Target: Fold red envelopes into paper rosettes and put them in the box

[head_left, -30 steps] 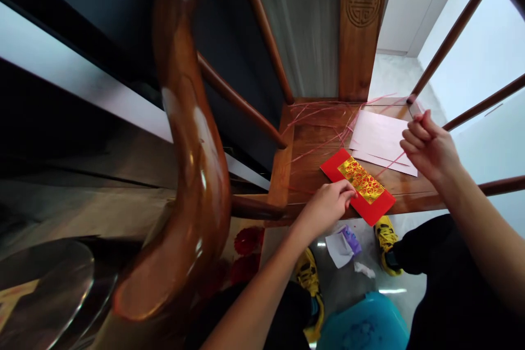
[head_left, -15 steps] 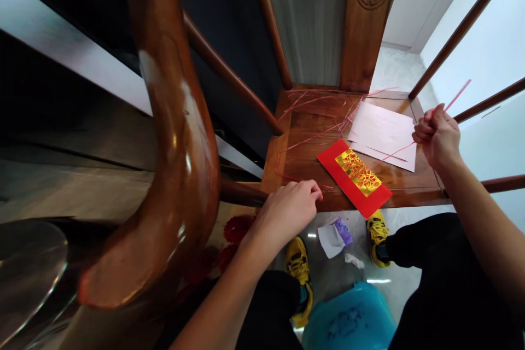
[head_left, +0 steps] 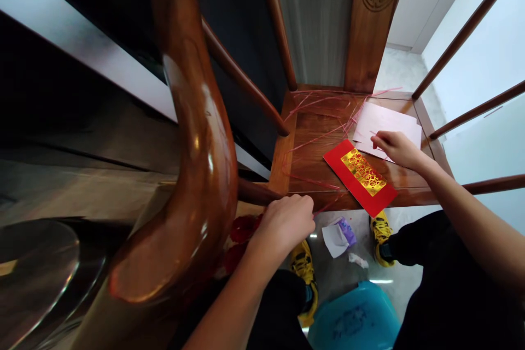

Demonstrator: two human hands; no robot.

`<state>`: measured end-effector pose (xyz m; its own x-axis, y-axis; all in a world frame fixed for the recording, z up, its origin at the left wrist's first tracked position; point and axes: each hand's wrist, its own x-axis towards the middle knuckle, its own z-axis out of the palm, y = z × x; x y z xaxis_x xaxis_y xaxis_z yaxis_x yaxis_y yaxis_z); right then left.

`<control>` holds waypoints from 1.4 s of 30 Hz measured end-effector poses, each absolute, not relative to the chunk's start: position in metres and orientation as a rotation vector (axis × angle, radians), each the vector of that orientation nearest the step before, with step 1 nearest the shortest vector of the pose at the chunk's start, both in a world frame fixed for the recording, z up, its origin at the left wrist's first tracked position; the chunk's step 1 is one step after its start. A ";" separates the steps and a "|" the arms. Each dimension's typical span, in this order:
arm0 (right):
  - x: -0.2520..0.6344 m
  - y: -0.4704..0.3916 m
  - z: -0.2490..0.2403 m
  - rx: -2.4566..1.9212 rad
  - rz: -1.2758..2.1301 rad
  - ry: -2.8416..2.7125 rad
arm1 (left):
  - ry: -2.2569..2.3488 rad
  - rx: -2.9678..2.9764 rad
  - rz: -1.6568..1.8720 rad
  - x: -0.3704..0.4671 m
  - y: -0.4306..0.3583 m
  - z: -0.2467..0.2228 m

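My left hand (head_left: 287, 224) is closed at the chair seat's front edge, its fingers curled down and partly hidden. A thin pink string (head_left: 328, 205) runs from its fingertips up onto the seat. Over white paper sheets (head_left: 388, 117), my right hand (head_left: 396, 147) is closed in a pinch; a small pink bit of string shows at its fingertips. Between the hands, a red envelope (head_left: 361, 178) with a gold patterned panel lies slantwise, one corner past the seat's front edge. Several loose pink strings (head_left: 320, 99) are scattered on the seat's left and back.
The brown wooden chair seat (head_left: 311, 147) has spindles on both sides and a thick curved armrest (head_left: 209, 175) at left. Below are a blue plastic stool (head_left: 356, 314), a purple and white packet (head_left: 340, 236), a crumpled tissue (head_left: 358, 260) and yellow shoes (head_left: 303, 265).
My right hand has moved left and inward from beyond the papers to above them. My left hand has shifted slightly down, and a string now shows beside its fingers. The view has shifted slightly.
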<state>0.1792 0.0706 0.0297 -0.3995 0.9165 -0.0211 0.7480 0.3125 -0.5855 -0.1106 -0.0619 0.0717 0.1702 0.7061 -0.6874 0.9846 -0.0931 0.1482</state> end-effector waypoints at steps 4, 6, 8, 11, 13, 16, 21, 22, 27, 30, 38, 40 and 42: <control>0.180 0.063 0.039 -1.650 0.770 -2.460 | 1.476 1.885 -0.686 -0.106 -0.062 0.075; 0.179 0.056 0.041 -1.745 0.762 -2.464 | 1.439 1.897 -0.701 -0.103 -0.062 0.076; 0.173 0.043 0.039 -1.830 0.694 -2.438 | 1.433 1.902 -0.702 -0.101 -0.061 0.076; 0.156 0.016 0.029 -1.919 0.493 -2.353 | 1.418 1.892 -0.702 -0.098 -0.060 0.075; 0.143 -0.004 0.020 -1.893 0.389 -2.382 | 1.412 1.887 -0.700 -0.096 -0.059 0.074; 0.130 -0.023 0.006 -1.852 0.281 -2.454 | 1.430 1.889 -0.697 -0.095 -0.058 0.073; 0.124 -0.030 -0.008 -1.850 0.280 -2.402 | 1.441 1.886 -0.702 -0.094 -0.057 0.068; 0.123 -0.030 -0.010 -1.848 0.270 -2.387 | 1.439 1.886 -0.702 -0.094 -0.057 0.068; 0.118 -0.029 -0.015 -1.855 0.181 -2.387 | 1.446 1.902 -0.699 -0.094 -0.056 0.067; 0.119 -0.027 -0.015 -1.865 0.171 -2.408 | 1.464 1.896 -0.706 -0.095 -0.056 0.069; 0.131 -0.011 -0.023 -1.841 0.236 -2.356 | 1.449 1.859 -0.697 -0.095 -0.054 0.073; 0.132 -0.005 -0.024 -1.865 0.291 -2.344 | 1.437 1.853 -0.687 -0.096 -0.054 0.073; 0.134 0.002 -0.023 -1.895 0.346 -2.337 | 1.428 1.851 -0.666 -0.098 -0.053 0.071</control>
